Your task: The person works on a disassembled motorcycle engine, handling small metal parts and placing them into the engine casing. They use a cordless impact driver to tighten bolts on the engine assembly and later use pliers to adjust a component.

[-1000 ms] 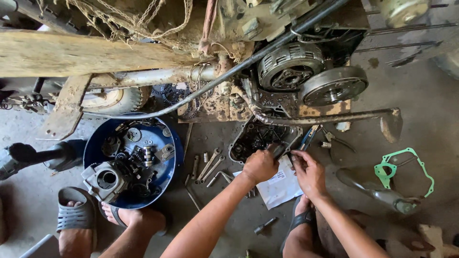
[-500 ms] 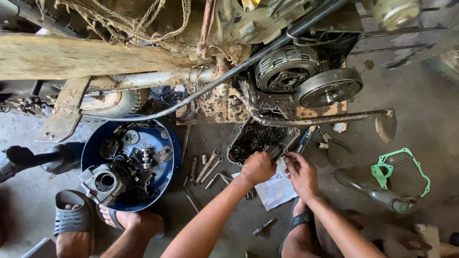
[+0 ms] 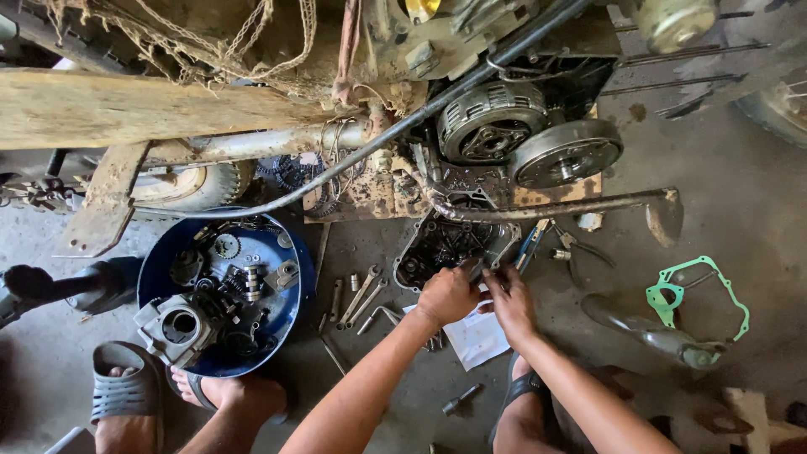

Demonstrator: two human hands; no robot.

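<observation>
Both hands are down on the concrete floor (image 3: 756,219), working at the near edge of a dark engine cover (image 3: 450,244) that lies flat under the motorbike's exposed clutch (image 3: 492,126) and flywheel (image 3: 565,153). The left hand (image 3: 448,296) is curled into a loose fist, knuckles up, its fingers tucked under at the cover's lower rim; whether they pinch something small there I cannot tell, since the back of the hand hides it. The right hand (image 3: 511,303) sits just beside it, touching or nearly so, its fingertips pointing up toward the same rim and bent as if gripping, but what they grip is hidden too. So the cover lies directly beyond the fingertips of both hands, at their tips rather than inside a full grasp.

Under the wrists lies a white sheet of paper (image 3: 477,338). To the left of it a few wrenches (image 3: 361,296) lie scattered, and a blue-handled pair of pliers (image 3: 530,245) rests just right of the cover. A blue basin (image 3: 290,315) full of gears and engine parts stands well to the left, near a sandalled foot (image 3: 126,391). A green gasket (image 3: 698,290) lies well apart on the right.
</observation>
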